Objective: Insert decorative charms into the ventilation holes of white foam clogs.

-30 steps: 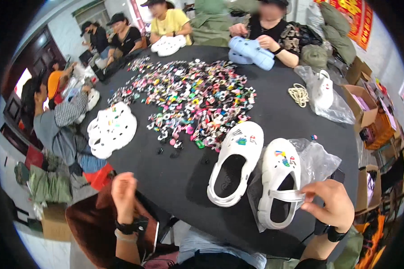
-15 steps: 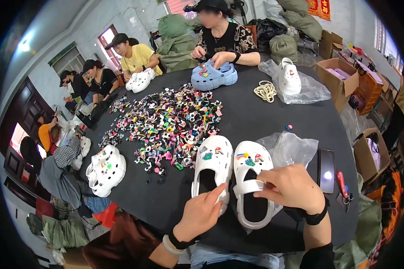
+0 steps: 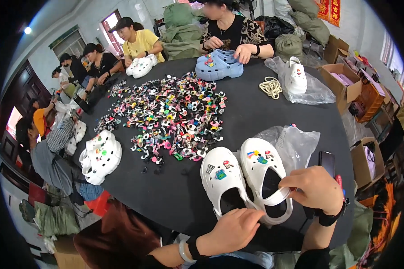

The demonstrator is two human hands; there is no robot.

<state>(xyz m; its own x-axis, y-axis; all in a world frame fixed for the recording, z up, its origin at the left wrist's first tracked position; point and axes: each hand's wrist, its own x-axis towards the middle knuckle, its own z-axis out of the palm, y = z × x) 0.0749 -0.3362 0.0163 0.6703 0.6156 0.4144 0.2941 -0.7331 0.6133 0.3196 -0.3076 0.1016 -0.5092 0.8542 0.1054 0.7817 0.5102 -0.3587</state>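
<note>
Two white clogs lie side by side in front of me, toes pointing away and tilted slightly left. The left clog (image 3: 219,168) carries several charms on its toe, and my left hand (image 3: 232,231) is closed at its heel, covering the back of it. On the right clog (image 3: 258,149) there are charms too, including a rainbow star and a blue-green one. My right hand (image 3: 318,189) pinches that clog's heel strap (image 3: 277,196) between thumb and fingers. What my left fingertips grip is partly hidden.
A heap of mixed charms (image 3: 177,116) covers the dark table's middle. Another white clog (image 3: 100,157) lies left. Clear plastic (image 3: 292,143), a phone (image 3: 327,162) and a red-handled tool (image 3: 339,180) are right. Across sits a person (image 3: 231,33) with a blue clog (image 3: 219,65); cord (image 3: 270,87) lies nearby.
The pair's toes have swung left and its heels right. My left hand has moved from the left clog's side to its heel; my right hand has shifted right, still holding the strap.
</note>
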